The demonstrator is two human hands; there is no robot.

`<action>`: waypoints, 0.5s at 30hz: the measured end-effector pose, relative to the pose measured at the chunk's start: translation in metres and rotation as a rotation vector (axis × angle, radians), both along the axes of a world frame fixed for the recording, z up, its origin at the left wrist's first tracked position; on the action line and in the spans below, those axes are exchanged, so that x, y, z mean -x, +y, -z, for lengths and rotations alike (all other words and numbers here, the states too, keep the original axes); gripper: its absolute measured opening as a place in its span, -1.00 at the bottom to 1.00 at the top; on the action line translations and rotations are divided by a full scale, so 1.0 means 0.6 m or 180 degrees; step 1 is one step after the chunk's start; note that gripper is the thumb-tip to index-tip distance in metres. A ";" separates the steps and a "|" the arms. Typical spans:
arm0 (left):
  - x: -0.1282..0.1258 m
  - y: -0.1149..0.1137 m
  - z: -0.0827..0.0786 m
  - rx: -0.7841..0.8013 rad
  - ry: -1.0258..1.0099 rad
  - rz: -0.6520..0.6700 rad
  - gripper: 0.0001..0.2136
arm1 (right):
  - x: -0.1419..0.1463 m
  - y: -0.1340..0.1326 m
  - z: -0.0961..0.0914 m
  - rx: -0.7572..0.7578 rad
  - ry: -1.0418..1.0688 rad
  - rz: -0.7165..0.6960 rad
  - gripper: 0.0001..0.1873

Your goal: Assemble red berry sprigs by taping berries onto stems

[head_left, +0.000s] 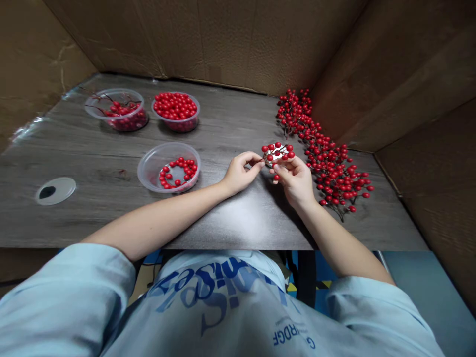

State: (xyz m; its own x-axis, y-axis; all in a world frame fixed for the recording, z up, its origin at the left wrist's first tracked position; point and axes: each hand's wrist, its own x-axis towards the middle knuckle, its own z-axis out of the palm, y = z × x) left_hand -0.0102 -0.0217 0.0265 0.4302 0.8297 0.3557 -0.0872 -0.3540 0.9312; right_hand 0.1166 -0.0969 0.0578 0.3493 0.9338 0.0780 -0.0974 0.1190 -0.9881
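My left hand pinches the thin stem end of a sprig of artificial red berries. My right hand has its fingers closed at the sprig's near right side, with a few berries by the fingertips. Something white shows behind the sprig, partly covered, and its kind is unclear. Just right of my hands lies a long pile of berry branches. On the left, a clear round tub holds loose red berries, several of them in a ring around its bottom.
Farther back are a tub full of berries and a tub of berries with bare stems. A flat whitish disc with a dark oval lies at left. Cardboard walls enclose the grey wood-look tabletop.
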 end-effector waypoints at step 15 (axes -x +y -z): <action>-0.003 0.003 0.003 0.0112 -0.0086 0.0117 -0.86 | 0.003 0.003 0.003 -0.0012 0.0232 0.0081 -0.66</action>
